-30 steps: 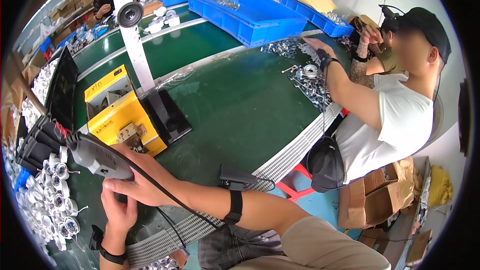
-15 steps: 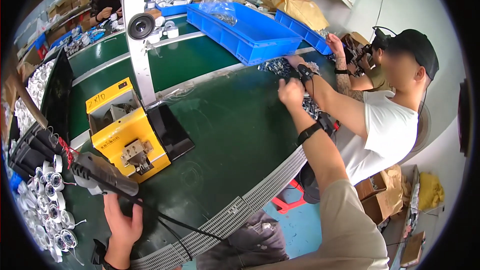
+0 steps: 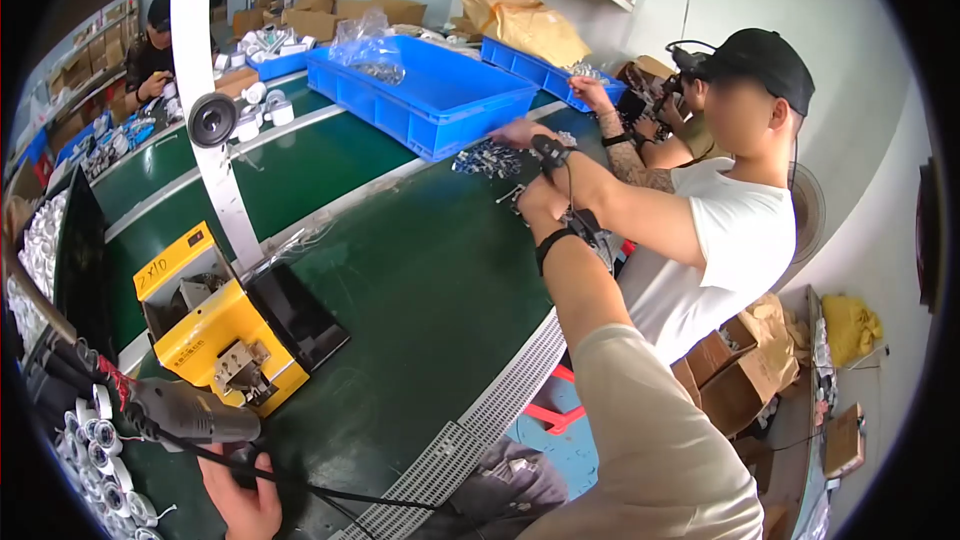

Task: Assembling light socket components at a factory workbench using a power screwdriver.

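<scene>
Toward the table's (image 3: 420, 300) right edge: right hand (image 3: 543, 202), shifted from grey tool (image 3: 195, 410) to small-parts heap (image 3: 488, 161), grip unclear; left hand (image 3: 243, 500), half-curled, alone by tool, hold unclear.

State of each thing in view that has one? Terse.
Left hand: at grey tool, grip unclear
Right hand: near small parts, grip unclear
Grey tool: nearly level, on/off unclear
Yellow machine: upright
Large blue bin: open-topped, clear bag inside
Cardboard box: open
White ring parts: heaped
</scene>
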{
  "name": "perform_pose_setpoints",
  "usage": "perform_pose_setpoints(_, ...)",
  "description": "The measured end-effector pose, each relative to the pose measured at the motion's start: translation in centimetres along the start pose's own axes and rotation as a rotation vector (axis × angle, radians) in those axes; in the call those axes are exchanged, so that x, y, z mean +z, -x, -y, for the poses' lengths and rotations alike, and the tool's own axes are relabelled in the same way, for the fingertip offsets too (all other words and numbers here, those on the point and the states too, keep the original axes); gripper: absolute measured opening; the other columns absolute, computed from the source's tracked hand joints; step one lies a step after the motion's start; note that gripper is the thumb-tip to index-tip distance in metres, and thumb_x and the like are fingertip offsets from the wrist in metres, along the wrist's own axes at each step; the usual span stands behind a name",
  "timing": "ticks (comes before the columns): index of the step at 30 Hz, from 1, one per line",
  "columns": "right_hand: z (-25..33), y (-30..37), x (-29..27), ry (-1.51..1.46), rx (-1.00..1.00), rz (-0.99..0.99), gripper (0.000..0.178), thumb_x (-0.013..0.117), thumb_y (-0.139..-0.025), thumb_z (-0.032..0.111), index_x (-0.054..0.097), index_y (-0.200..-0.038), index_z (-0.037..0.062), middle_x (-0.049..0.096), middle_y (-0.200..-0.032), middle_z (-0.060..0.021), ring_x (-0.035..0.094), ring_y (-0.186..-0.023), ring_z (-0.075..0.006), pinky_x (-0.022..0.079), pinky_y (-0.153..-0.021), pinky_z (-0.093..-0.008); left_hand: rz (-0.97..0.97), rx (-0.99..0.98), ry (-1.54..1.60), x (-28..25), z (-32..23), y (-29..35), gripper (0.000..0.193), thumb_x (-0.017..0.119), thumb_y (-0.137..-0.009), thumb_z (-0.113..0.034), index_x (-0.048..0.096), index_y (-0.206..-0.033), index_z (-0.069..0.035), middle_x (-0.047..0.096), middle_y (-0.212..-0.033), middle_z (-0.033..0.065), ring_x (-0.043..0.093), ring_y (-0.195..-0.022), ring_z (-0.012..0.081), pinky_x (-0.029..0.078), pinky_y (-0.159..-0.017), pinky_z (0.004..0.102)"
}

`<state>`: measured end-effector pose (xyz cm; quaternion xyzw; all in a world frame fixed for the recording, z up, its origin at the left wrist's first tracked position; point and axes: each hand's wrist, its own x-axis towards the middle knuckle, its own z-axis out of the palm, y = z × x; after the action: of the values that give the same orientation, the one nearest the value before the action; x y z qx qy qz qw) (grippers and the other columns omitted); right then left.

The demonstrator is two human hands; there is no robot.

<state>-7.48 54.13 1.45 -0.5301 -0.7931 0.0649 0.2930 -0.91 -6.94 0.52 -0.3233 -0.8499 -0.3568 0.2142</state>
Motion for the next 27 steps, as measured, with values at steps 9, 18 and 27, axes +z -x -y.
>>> perform_pose_setpoints(9,4.5,13.9,-6.8,-0.486,-1.1,-0.097,0.035,0.059,-0.074,0.001,0.055,-0.109,-0.0003,0.056,-0.113,-0.021,0.055,-0.105,-0.0372,0.043,-0.086,-0.0485,-0.159,0.265,0.149,-0.9,-0.7,-1.1,0.039,0.055,-0.078,-0.003,0.049,-0.115,0.003,0.055,-0.103,0.0178,0.055,-0.084,0.021,0.044,-0.07,0.0304)
perform_pose_setpoints(18,8.0,33.6,-14.1,-1.192,-1.707,0.383,0.036,0.053,-0.088,0.008,0.053,-0.124,0.0067,0.05,-0.124,-0.0205,0.05,-0.115,-0.0388,0.041,-0.098,-0.0481,0.361,-0.43,1.184,2.5,-2.4,-0.1,0.06,0.031,-0.101,-0.048,0.037,-0.134,0.001,0.06,-0.11,0.019,0.065,-0.09,0.0308,0.057,-0.076,0.0398)
perform_pose_setpoints(27,9.3,35.3,-14.2,-1.524,-1.065,0.465,0.03,0.072,-0.078,0.006,0.055,-0.103,0.0019,0.051,-0.114,-0.0167,0.054,-0.105,-0.0341,0.044,-0.092,-0.0399,0.361,-0.542,1.225,-0.3,-1.9,-0.9,0.068,0.073,-0.08,-0.048,0.037,-0.119,-0.005,0.06,-0.104,0.0131,0.065,-0.076,0.0185,0.052,-0.055,0.0247)
